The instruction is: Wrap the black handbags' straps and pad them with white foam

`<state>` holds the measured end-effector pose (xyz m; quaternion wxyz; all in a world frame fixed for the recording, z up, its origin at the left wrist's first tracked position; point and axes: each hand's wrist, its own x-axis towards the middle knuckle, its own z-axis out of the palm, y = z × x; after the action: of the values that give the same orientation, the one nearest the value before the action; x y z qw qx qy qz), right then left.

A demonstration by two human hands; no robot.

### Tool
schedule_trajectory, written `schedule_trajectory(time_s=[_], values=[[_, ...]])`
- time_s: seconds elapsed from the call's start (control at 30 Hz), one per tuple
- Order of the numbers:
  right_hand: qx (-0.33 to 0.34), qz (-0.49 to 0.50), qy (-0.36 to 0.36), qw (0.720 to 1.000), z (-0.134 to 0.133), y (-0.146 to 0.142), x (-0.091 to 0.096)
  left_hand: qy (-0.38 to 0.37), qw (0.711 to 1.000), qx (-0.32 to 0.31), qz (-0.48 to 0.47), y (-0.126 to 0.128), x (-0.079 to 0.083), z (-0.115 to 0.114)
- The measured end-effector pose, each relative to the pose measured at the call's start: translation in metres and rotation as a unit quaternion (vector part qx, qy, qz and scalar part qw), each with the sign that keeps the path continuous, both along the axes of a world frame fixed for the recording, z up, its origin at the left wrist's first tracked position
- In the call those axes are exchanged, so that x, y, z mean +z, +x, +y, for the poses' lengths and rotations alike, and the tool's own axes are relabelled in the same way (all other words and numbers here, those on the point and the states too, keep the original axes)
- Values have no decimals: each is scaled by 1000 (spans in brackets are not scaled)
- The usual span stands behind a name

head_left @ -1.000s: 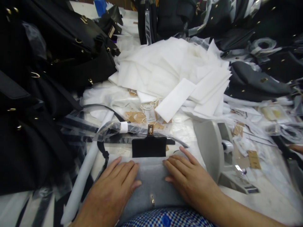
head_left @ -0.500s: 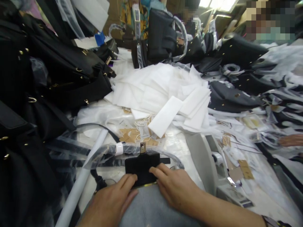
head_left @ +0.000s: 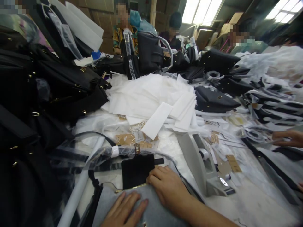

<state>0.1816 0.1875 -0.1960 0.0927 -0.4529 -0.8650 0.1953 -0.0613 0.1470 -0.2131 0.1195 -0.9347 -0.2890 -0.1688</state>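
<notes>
A black handbag lies before me with its grey lining (head_left: 151, 206) uppermost. A gold zip (head_left: 132, 187) runs along the lining's far edge. Beyond it a black flap (head_left: 137, 170) with a metal clasp (head_left: 137, 148) lies flat, and the handle (head_left: 104, 154) is wrapped in clear plastic. My left hand (head_left: 127, 208) rests on the lining, fingers spread and holding nothing. At the right end of the zip, beside the flap, my right hand (head_left: 168, 186) has its fingers bent and closed on the bag's edge; the fingertips are partly hidden.
White foam sheets (head_left: 151, 94) are heaped mid-table. Black bags (head_left: 66, 78) crowd the left and back. A grey tape dispenser (head_left: 196, 160) stands at right, near brown tags (head_left: 233, 163). A co-worker's hand (head_left: 288, 138) is at far right; other people are behind. A pale tube (head_left: 80, 186) lies left.
My left hand has left the flap and moved down onto the lining, its fingers spreading. My right hand has shifted from the flap to the zip edge. The camera view has tilted up.
</notes>
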Motion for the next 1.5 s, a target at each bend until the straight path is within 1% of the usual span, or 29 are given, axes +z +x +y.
schedule_trajectory(time_s=[0.07, 0.13, 0.17, 0.2, 0.23, 0.3, 0.33, 0.37, 0.47, 0.53, 0.57, 0.63, 0.67, 0.7, 0.73, 0.77, 0.8, 0.83, 0.87, 0.9, 0.93, 1.0, 1.07, 1.13, 1.17, 1.23, 1.37, 1.43, 1.5], values=[[2, 28, -14, 1000, 0, 1, 7, 11, 1000, 1, 14, 3, 3, -5], [-10, 104, -33, 994, 6, 5, 19, 11, 1000, 10, 26, 5, 8, -10], [-37, 153, -42, 987, 13, 8, 26, 4, 999, 15, 32, 5, 10, -12], [-79, 201, -44, 975, 22, 12, 34, -9, 999, 22, 37, 6, 11, -14], [-135, 243, -43, 960, 34, 16, 41, -22, 999, 28, 37, 6, 12, -17], [-267, 297, -39, 916, 64, 23, 53, -53, 998, 36, 29, 7, 13, -21], [-323, 315, -52, 891, 80, 24, 56, -72, 996, 40, 24, 7, 13, -23], [-373, 334, -84, 862, 96, 24, 57, -92, 995, 44, 19, 8, 14, -25], [-435, 347, -132, 820, 134, 13, 50, -156, 987, 48, 8, 9, 15, -28], [-450, 355, -141, 808, 147, 3, 46, -190, 980, 50, 1, 10, 17, -28], [-452, 361, -139, 804, 149, -2, 47, -203, 978, 51, -3, 10, 19, -29], [-445, 374, -122, 805, 143, -7, 58, -221, 974, 51, -10, 11, 22, -29], [-438, 384, -111, 805, 134, -7, 66, -227, 972, 50, -14, 11, 23, -29], [-420, 392, -93, 813, 122, -6, 76, -232, 971, 49, -17, 11, 25, -28], [-388, 391, -62, 833, 105, -4, 87, -236, 970, 47, -21, 10, 26, -28], [-343, 379, -22, 859, 85, -2, 96, -239, 970, 44, -25, 10, 26, -28], [-273, 349, 39, 896, 62, 1, 105, -241, 969, 41, -31, 10, 25, -29], [-194, 295, 106, 930, 37, 2, 110, -244, 968, 38, -36, 10, 24, -29], [-127, 234, 159, 951, 11, 3, 112, -248, 967, 39, -45, 9, 21, -30], [-69, 174, 199, 962, -14, 3, 110, -254, 965, 44, -58, 9, 17, -31], [-21, 114, 217, 969, -36, 3, 104, -259, 962, 54, -72, 8, 13, -32], [51, 12, 214, 975, -71, 1, 84, -265, 956, 72, -99, 6, 5, -32], [84, -48, 189, 977, -89, 2, 57, -266, 955, 69, -111, 3, -1, -28], [89, -66, 173, 979, -96, 6, 33, -269, 956, 47, -107, 1, -3, -22], [88, -66, 171, 979, -96, 9, 24, -271, 956, 38, -104, 1, -3, -19], [96, -65, 168, 979, -96, 15, 13, -274, 956, 28, -98, 1, -1, -13], [108, -71, 144, 981, -99, 18, 9, -269, 959, 18, -93, -3, 8, -12], [94, -78, 125, 985, -102, 16, 10, -263, 960, 12, -92, -12, 17, -17], [75, -85, 104, 988, -104, 12, 10, -275, 956, 15, -100, -24, 30, -24]])
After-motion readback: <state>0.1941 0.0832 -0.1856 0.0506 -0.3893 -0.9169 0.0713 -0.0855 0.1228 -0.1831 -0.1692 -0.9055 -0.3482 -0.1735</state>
